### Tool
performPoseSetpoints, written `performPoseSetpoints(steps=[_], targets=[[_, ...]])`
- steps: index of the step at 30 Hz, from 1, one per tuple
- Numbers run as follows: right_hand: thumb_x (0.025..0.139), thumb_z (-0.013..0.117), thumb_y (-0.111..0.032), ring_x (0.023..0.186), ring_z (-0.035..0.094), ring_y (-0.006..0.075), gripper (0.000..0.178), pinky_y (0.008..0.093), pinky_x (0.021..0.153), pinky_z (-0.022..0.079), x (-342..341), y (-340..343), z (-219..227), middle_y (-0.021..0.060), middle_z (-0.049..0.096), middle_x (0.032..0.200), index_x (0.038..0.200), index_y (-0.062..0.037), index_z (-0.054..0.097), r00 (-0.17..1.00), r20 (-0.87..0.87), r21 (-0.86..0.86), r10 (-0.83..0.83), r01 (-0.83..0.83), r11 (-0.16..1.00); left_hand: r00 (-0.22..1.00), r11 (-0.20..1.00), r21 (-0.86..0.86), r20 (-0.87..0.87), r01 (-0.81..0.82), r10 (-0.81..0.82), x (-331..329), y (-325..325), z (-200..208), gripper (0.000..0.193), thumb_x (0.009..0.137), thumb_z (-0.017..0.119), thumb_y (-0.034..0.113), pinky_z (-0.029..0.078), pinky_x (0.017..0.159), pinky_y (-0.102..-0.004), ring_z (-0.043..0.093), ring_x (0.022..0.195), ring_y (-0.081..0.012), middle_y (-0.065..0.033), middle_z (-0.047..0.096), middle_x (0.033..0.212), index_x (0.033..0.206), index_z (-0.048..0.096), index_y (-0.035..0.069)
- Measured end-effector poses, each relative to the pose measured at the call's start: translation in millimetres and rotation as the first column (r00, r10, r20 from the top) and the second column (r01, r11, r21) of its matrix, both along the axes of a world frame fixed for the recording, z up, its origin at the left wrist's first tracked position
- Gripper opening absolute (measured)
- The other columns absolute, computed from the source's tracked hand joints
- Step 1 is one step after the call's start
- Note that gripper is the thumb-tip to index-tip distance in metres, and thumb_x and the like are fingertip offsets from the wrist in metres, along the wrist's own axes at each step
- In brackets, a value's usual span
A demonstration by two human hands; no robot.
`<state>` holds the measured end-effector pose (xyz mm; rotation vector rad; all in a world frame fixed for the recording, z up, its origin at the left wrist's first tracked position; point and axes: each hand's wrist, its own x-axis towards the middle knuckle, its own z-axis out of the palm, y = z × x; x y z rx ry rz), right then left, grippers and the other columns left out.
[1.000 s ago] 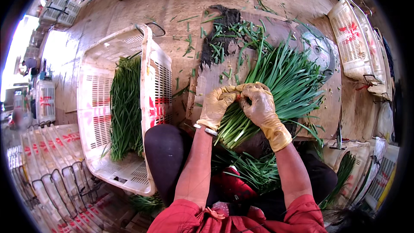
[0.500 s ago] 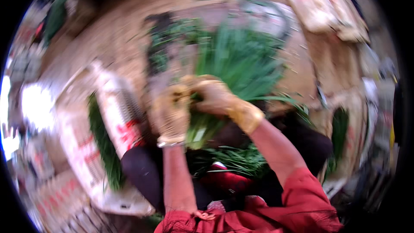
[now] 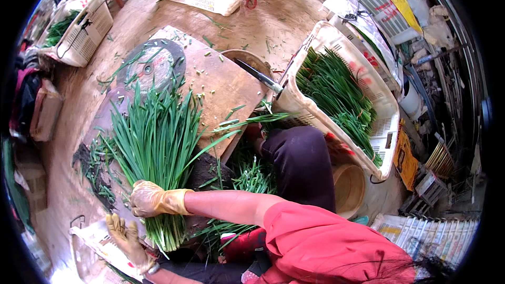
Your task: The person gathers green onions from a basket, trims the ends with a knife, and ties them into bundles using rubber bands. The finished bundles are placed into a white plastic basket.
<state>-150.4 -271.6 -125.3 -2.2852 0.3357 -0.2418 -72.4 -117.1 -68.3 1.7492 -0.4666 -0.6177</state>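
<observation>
A thick bunch of garlic chives (image 3: 158, 144) lies on a low board (image 3: 102, 121), leaves fanned away from me and pale cut stems toward me. My right hand (image 3: 150, 200), in a yellowish rubber glove, is closed round the bunch near its stem end, the wrist crossing over the stems. To its lower left, my left hand (image 3: 126, 239) is raised, gloved too, with fingers apart and nothing in them. It is beside the stem ends without gripping them. Loose cut leaves (image 3: 252, 179) lie between the board and my knees.
A knife (image 3: 258, 76) lies across a round bucket's rim (image 3: 247, 55). At right, a white plastic crate (image 3: 310, 108) holds bundled chives (image 3: 336, 97). Another crate (image 3: 89, 231) stands by my left hand. A round bin (image 3: 350, 189) sits beside my knee (image 3: 302, 160).
The view has swung to the right. Both hands were together at the bunch; my left hand has come away and opened, while my right hand stays on the chives.
</observation>
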Motion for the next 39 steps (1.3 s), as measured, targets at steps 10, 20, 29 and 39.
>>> performPoseSetpoints(steps=[10, 20, 29, 39], targets=[[0.058, 0.065, -0.028, 0.083, 0.063, 0.0241, 0.020, 0.0396, 0.098, 0.039, -39, 31, 36, 0.0098, 0.064, 0.077, 0.069, -0.0113, 0.069, 0.987, 0.064, -0.095, -0.147, 0.152, 0.984, 0.826, 0.465, 0.874, 0.157, 0.139, -0.542, -66, 13, -88, 0.048, 0.088, 0.055, 0.039, 0.044, 0.092, -0.0448, 0.053, 0.114, -0.0251, -0.0084, 0.056, 0.124, 0.125, 0.052, 0.008], [0.085, 0.061, -0.012, 0.073, 0.060, 0.0240, 0.016, 0.0318, 0.067, 0.048, -74, 7, 108, 0.0110, 0.060, 0.081, 0.077, 0.0013, 0.061, 0.858, 0.501, 0.472, -0.110, -0.165, 0.866, 0.467, 0.487, 0.818, 0.317, 0.306, -0.826, -47, -18, 59, 0.074, 0.058, 0.083, 0.047, 0.052, 0.074, -0.0448, 0.069, 0.083, -0.0316, -0.0135, 0.070, 0.087, 0.115, 0.059, 0.008], [0.091, 0.057, -0.024, 0.066, 0.058, 0.0136, 0.029, 0.0269, 0.063, 0.047, -66, -29, 69, 0.0032, 0.061, 0.072, 0.075, -0.0006, 0.063, 0.997, 0.071, 0.850, -0.039, -0.040, 0.525, 0.443, 0.401, 0.907, 0.414, -0.128, -0.795, -83, -36, 55, 0.130, 0.051, 0.081, 0.063, 0.024, 0.108, -0.0614, 0.036, 0.137, -0.0334, -0.0182, 0.039, 0.146, 0.149, 0.019, 0.003], [0.083, 0.058, -0.024, 0.075, 0.059, 0.0411, 0.026, 0.0450, 0.066, 0.048, -30, 11, 83, 0.0244, 0.059, 0.077, 0.076, 0.0011, 0.062, 0.975, 0.198, 0.450, -0.103, 0.003, 0.893, 0.518, 0.585, 0.796, 0.570, -0.154, -0.638, -83, -53, -11, 0.065, 0.073, 0.070, 0.044, 0.035, 0.100, -0.0494, 0.046, 0.122, -0.0311, -0.0166, 0.051, 0.128, 0.125, 0.052, 0.009]])
